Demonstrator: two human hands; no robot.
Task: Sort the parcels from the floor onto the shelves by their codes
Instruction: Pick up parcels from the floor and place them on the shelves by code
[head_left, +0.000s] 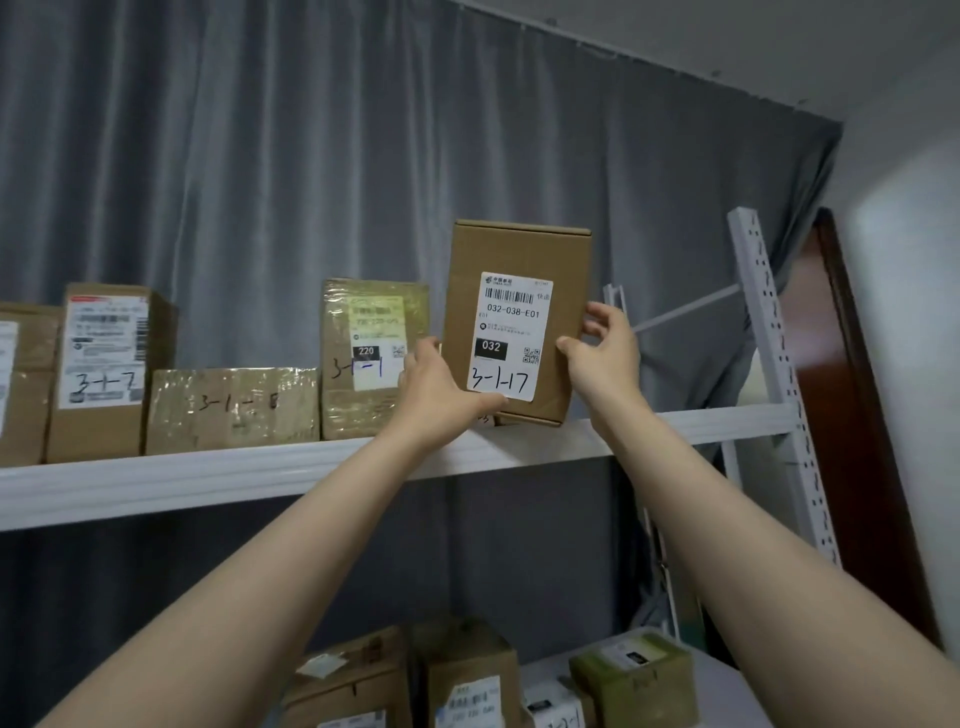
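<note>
A brown cardboard parcel (519, 249) stands upright on the white top shelf (208, 478), its label marked 3-1-17 and 032. My left hand (441, 389) grips its lower left corner, thumb across the bottom of the label. My right hand (602, 348) holds its right edge, thumb on the front and fingers round the side. To its left stand parcels marked 3-1-1 (363, 364), a low flat one (234, 410) and 3-1-2 (104, 364).
A grey curtain (311, 156) hangs behind the shelving. The white perforated upright (779, 374) stands at the shelf's right end, with a dark wooden door (852, 415) beyond. Several parcels (467, 675) sit on the lower shelf. Shelf space right of the held parcel is bare.
</note>
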